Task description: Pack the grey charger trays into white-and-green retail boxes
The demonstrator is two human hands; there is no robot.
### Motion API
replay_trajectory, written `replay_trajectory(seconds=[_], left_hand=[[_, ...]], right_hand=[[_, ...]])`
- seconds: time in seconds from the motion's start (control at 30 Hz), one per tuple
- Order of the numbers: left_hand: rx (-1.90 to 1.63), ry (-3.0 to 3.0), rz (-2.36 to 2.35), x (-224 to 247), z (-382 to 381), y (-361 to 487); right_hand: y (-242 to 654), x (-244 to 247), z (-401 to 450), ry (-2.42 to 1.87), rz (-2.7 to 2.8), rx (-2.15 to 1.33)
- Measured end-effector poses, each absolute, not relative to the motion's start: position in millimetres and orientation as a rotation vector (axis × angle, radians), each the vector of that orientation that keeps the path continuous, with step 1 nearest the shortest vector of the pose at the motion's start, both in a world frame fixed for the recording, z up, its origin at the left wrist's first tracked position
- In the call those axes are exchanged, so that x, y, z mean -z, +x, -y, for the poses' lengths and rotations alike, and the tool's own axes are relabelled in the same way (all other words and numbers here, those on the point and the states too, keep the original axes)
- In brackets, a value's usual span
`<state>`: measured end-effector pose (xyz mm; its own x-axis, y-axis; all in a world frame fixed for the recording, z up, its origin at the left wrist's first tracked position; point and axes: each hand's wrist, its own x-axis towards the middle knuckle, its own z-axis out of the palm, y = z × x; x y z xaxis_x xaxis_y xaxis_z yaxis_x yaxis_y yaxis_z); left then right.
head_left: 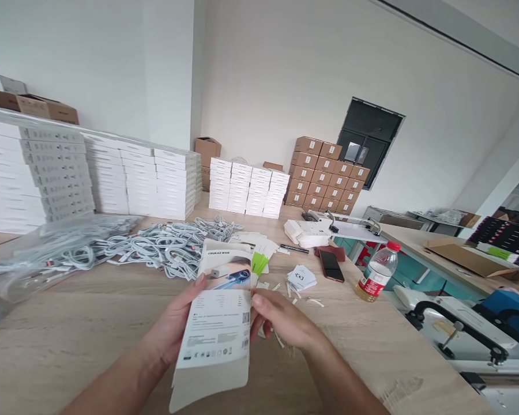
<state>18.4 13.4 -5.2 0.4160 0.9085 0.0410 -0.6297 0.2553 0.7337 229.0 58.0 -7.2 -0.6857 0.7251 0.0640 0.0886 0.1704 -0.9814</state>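
In my left hand (179,314) is a flat, white printed packaging sheet (218,323) with a charger picture at its top, tilted above the table. The thumb presses on its front and the fingers are behind it. More than one layer shows along the lower edge, so it looks like a small stack. My right hand (279,317) is closed at the right edge, thumb against the sheet and fingers curled. Just beyond lie green-tipped white cards (262,253) and paper scraps (315,302). A pile of grey charging cables (164,248) spreads behind my left hand.
White boxes (138,178) stand stacked along the back, with brown cartons (324,173) behind. Toward the right are a stack of small cards (301,278), a phone (331,265), a red-capped bottle (377,272) near the table edge, and a clamp-handled machine (458,328).
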Motion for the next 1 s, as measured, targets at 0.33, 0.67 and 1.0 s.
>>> replay_trajectory(seconds=[0.33, 0.67, 1.0], left_hand=[[-1.295, 1.242, -1.297, -1, -21, 13], [-1.643, 1.182, -1.375, 2, -29, 14], [-1.444, 1.408, -1.205, 10, -25, 17]], right_hand=[[215, 19, -52, -0.681, 1.695, -1.537], [205, 25, -53, -0.658, 1.538, -1.559], [216, 21, -72, -0.629, 1.311, -1.424]])
